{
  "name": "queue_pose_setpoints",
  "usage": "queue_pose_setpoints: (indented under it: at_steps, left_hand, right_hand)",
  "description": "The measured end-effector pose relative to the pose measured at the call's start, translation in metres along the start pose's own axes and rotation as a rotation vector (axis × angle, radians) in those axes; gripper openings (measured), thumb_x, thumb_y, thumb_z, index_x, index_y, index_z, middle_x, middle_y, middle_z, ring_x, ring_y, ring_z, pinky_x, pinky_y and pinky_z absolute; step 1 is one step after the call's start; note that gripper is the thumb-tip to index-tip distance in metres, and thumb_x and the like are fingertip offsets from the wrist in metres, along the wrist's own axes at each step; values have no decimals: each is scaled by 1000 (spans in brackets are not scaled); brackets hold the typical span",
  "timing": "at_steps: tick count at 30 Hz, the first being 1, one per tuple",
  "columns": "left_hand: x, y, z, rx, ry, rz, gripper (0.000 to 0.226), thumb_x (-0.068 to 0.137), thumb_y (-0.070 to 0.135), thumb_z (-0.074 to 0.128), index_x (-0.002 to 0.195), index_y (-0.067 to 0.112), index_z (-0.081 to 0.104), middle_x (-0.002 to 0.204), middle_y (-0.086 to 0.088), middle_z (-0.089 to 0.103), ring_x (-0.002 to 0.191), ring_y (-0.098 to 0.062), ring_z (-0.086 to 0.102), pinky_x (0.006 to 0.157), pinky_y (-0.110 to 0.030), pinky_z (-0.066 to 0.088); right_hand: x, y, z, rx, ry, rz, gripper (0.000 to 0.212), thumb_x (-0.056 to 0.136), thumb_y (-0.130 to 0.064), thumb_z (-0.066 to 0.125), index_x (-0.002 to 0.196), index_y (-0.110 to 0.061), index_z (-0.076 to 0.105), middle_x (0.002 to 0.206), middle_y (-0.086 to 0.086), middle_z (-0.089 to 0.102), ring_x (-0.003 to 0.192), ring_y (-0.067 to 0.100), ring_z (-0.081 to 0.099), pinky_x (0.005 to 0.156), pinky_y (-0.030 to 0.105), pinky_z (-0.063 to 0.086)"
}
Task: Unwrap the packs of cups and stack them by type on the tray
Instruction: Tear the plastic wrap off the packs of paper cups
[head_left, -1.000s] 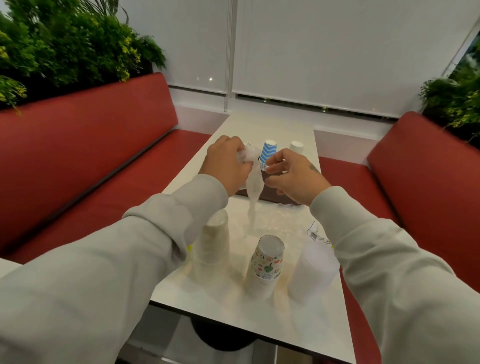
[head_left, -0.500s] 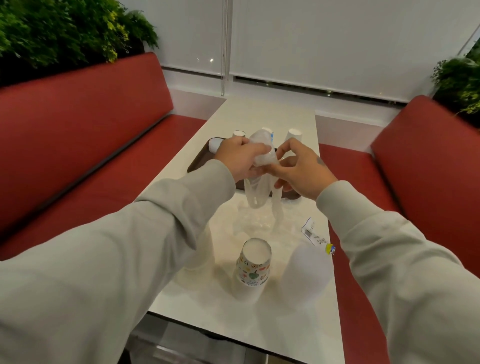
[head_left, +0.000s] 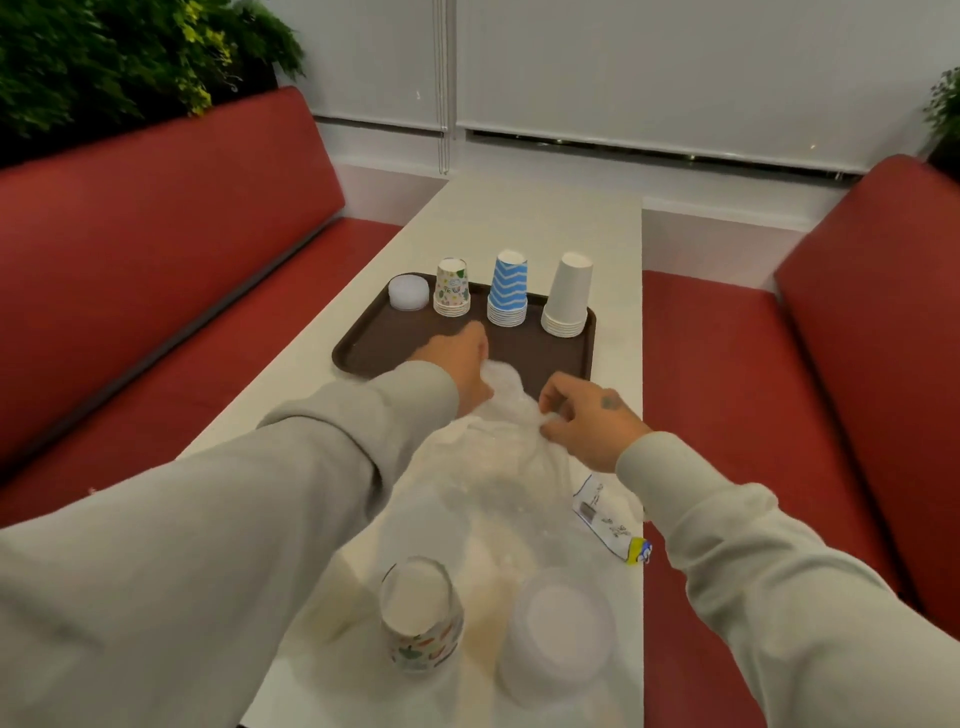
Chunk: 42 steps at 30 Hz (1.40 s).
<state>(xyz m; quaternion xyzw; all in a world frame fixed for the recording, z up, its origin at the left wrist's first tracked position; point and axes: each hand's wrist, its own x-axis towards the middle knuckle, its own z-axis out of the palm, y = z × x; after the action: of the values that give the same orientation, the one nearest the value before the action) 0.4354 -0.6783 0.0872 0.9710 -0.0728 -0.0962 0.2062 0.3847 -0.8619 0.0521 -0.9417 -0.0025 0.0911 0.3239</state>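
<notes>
Risks dragging the clear plastic wrap forward over the near rim of the brown tray and into the stacks standing along its far side. Takes only one sideways sweep of film to topple the blue zigzag cups, the patterned paper cups or the white paper cups, all upside down and probably light. Risks, too, catching the pack of patterned cups and the pack of translucent plastic cups at the near end of the white table, both apparently still in film, with the loose wrap spreading back toward them; cannot tell whether touching. Could tip either off the near edge with a sharp tug. Could also flick the printed label strip, lying just beside the wrap, over the right edge.

Reaches forward with both arms in pale grey sleeves. Holds the left hand low over the tray's near rim, back of the hand up, fingers curled under and bunched into the film, so closed on the wrap as far as shows. Pinches a fold of the same wrap with the right hand, thumb and curled fingers together on it, near the tray's near right corner. Stands well apart from the short clear cup stack at the tray's far left corner.
</notes>
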Motion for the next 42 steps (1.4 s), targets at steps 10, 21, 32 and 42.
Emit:
queue_pose_setpoints:
  at_steps: [10, 21, 32, 42]
  left_hand:
    - [20, 2, 68, 627, -336, 225, 28, 95, 18, 53, 121, 21, 60, 126, -9, 54, 117, -31, 54, 83, -34, 44]
    - [23, -4, 88, 563, -454, 111, 40, 95, 16, 54, 135, 13, 54, 137, -10, 43, 120, -29, 54, 85, -33, 44]
    - [4, -5, 39, 558, -324, 91, 82, 81, 42, 77, 147, 26, 32, 137, -7, 41, 124, -33, 50, 99, -46, 45]
    - [-37, -18, -8, 514, -208, 102, 89, 80, 53, 75, 151, 28, 27, 144, -7, 38, 128, -32, 48, 104, -51, 41]
  right_hand:
    - [20, 46, 57, -220, -172, 33, 21, 94, -15, 55, 111, -25, 62, 120, 6, 56, 104, 29, 58, 81, 28, 46]
    - [30, 55, 66, -315, -187, 33, 31, 99, -11, 47, 125, -20, 62, 128, 7, 51, 110, 30, 57, 81, 25, 39]
    - [9, 27, 39, -183, -2, 116, 43, 89, -47, 54, 130, -38, 61, 130, 0, 64, 114, 25, 60, 96, 32, 46]
    - [-15, 7, 29, -149, 88, 133, 45, 89, -47, 53, 134, -38, 57, 133, -1, 63, 119, 27, 57, 98, 36, 47]
